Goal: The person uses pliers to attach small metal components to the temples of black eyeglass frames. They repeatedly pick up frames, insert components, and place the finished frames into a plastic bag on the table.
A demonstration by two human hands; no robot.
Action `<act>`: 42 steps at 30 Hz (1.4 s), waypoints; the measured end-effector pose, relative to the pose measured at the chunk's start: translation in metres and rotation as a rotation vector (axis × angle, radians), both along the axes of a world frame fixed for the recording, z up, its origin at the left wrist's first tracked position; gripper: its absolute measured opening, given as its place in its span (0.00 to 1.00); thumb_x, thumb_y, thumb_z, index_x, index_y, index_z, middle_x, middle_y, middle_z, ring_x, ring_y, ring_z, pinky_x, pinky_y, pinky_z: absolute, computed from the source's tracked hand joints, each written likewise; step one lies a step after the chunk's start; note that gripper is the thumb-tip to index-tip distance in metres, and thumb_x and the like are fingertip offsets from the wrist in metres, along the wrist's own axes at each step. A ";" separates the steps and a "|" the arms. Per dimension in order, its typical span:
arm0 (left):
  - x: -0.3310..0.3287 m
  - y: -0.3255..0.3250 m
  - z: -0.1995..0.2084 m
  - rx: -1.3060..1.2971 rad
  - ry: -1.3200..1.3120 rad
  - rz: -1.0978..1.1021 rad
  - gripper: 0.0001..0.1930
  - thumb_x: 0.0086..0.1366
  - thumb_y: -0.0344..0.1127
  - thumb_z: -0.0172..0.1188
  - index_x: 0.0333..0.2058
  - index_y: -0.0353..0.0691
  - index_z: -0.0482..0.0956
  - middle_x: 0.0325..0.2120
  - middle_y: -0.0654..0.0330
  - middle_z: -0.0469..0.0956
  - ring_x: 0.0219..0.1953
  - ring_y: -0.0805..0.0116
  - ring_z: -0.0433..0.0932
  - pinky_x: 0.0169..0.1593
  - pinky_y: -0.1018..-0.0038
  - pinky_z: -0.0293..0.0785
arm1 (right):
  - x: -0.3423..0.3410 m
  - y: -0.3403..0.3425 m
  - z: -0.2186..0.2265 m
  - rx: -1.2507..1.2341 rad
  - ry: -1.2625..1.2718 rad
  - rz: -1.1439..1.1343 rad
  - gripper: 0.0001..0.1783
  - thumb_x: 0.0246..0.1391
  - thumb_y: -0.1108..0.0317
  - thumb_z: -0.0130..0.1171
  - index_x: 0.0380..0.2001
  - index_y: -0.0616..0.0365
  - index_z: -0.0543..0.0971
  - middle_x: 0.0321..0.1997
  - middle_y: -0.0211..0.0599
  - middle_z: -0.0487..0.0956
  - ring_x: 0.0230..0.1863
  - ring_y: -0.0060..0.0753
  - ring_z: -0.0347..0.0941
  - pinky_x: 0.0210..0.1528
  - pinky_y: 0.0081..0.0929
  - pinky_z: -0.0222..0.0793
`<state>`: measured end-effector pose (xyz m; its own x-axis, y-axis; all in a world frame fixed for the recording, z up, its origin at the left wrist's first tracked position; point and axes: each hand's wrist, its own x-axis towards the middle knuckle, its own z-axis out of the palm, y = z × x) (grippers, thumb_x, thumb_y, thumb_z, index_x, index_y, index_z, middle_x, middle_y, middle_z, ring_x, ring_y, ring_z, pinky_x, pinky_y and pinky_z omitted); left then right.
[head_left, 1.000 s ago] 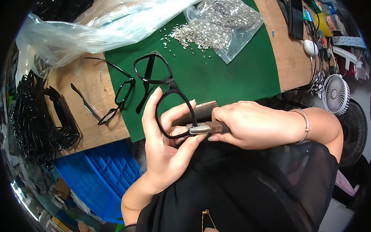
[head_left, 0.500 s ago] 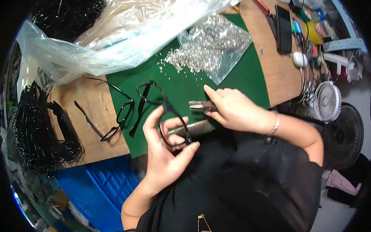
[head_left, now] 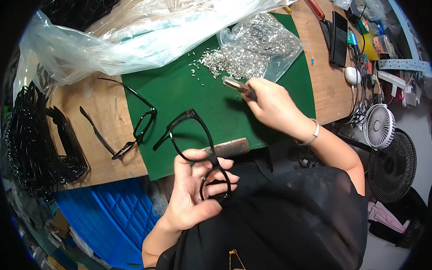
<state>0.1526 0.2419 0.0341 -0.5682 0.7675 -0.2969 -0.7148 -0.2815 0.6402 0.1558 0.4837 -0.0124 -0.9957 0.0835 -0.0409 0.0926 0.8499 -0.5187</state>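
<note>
My left hand (head_left: 187, 205) is closed around a black glasses frame (head_left: 213, 159), fingers behind and through the nearer rim. The frame stands tilted, its two rims one above the other, with one temple arm reaching off to the left. My right hand (head_left: 274, 107) grips a pair of pliers (head_left: 238, 85) by the handles, which are mostly hidden in the palm. The plier jaws point left, at the near edge of a pile of tiny silvery metal pieces (head_left: 218, 63). Next to the pile lies a clear plastic bag (head_left: 287, 49) full of the same pieces.
A second black glasses frame (head_left: 143, 125) rests open at the left edge of the green mat (head_left: 176, 91). Many black frames (head_left: 31, 146) are heaped at far left. A large plastic sheet (head_left: 141, 52) covers the back. A metal bar (head_left: 231, 147), phone (head_left: 338, 39) and small fan (head_left: 379, 126) are around.
My right hand has carried the pliers away from my body, up to the metal pieces. My left hand has drawn the glasses frame nearer to me and turned it.
</note>
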 end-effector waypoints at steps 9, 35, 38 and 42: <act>0.017 0.009 -0.007 -0.302 0.141 0.039 0.08 0.61 0.23 0.45 0.37 0.36 0.57 0.30 0.52 0.71 0.27 0.69 0.74 0.37 0.73 0.72 | -0.001 -0.019 -0.015 0.068 0.053 -0.161 0.07 0.45 0.70 0.53 0.24 0.62 0.69 0.22 0.47 0.70 0.28 0.50 0.68 0.31 0.39 0.63; 0.019 0.022 0.004 -0.336 0.266 0.001 0.26 0.54 0.14 0.46 0.51 0.31 0.51 0.38 0.48 0.69 0.29 0.71 0.75 0.34 0.80 0.73 | 0.030 -0.064 0.053 -1.277 -0.301 -0.277 0.08 0.53 0.70 0.52 0.33 0.61 0.67 0.24 0.28 0.69 0.23 0.12 0.65 0.25 0.14 0.63; 0.014 0.019 0.013 -0.286 0.168 -0.010 0.26 0.54 0.14 0.47 0.52 0.32 0.50 0.38 0.47 0.69 0.29 0.70 0.75 0.34 0.79 0.74 | 0.031 -0.068 0.054 -1.277 -0.226 -0.229 0.07 0.54 0.70 0.52 0.33 0.61 0.67 0.26 0.27 0.69 0.23 0.12 0.65 0.26 0.13 0.63; 0.022 0.016 0.010 -0.246 0.277 0.045 0.24 0.57 0.17 0.47 0.52 0.30 0.51 0.39 0.52 0.69 0.32 0.75 0.74 0.35 0.82 0.73 | 0.031 -0.071 0.060 -1.355 -0.260 -0.271 0.07 0.53 0.71 0.52 0.34 0.60 0.67 0.28 0.27 0.69 0.26 0.12 0.64 0.27 0.13 0.63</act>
<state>0.1748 0.2582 0.0442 -0.6842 0.6650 -0.2995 -0.4953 -0.1223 0.8600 0.1866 0.4124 0.0472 -0.9070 0.0169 -0.4207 0.3890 -0.3483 -0.8528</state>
